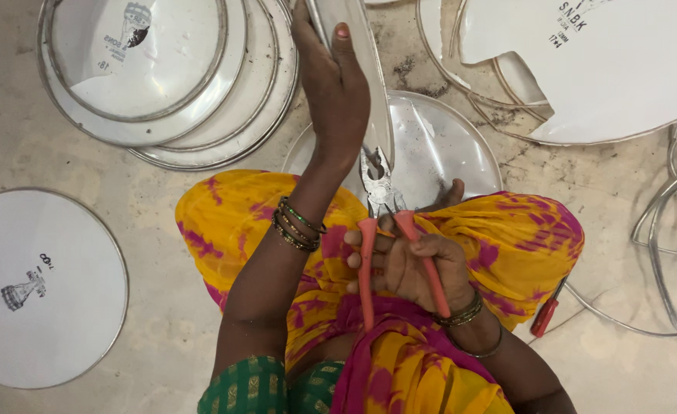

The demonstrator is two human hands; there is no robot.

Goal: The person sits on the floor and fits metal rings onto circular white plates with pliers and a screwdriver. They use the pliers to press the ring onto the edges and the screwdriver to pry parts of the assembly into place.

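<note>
Several round white drumheads [43, 287] lying on dusty concrete floor [162, 199] | left hand [337, 84] gripping upright metal-rimmed drumhead [365, 69] | right hand [411, 264] squeezing red-handled pliers [377, 222], biting its rim, over lap

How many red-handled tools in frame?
2. Pliers gripped in the right hand, jaws biting the rim of the drumhead the left hand steadies. A second tool lies on the floor beside the right knee, mostly hidden.
</note>
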